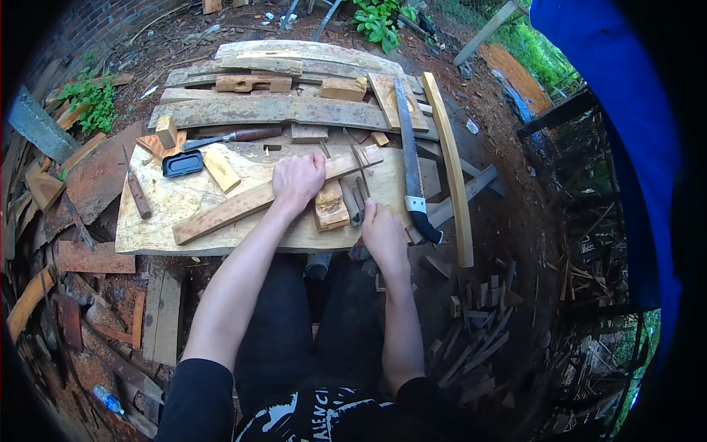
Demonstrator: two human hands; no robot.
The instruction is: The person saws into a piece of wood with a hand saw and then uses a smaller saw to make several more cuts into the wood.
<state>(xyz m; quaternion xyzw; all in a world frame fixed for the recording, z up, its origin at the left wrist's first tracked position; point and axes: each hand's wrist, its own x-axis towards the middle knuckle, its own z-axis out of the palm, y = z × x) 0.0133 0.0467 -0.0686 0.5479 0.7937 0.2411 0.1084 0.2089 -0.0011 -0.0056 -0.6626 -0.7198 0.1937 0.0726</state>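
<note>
My left hand is closed over a long wooden strip, pressing it on the pale slab bench top. The strip lies aslant, its far end raised toward the upper right. A wooden block sits just right of my left hand, close to the strip. My right hand is closed around a long, thin, dark tool that crosses the strip near its far end. The tool's exact kind cannot be made out, and my fingers hide its lower end. Another thin dark piece shows near my left knuckles.
A handsaw lies right of the strip, beside a long curved timber. A chisel, a black tray and small wood blocks lie on the left. Planks span the back. Scrap wood covers the ground.
</note>
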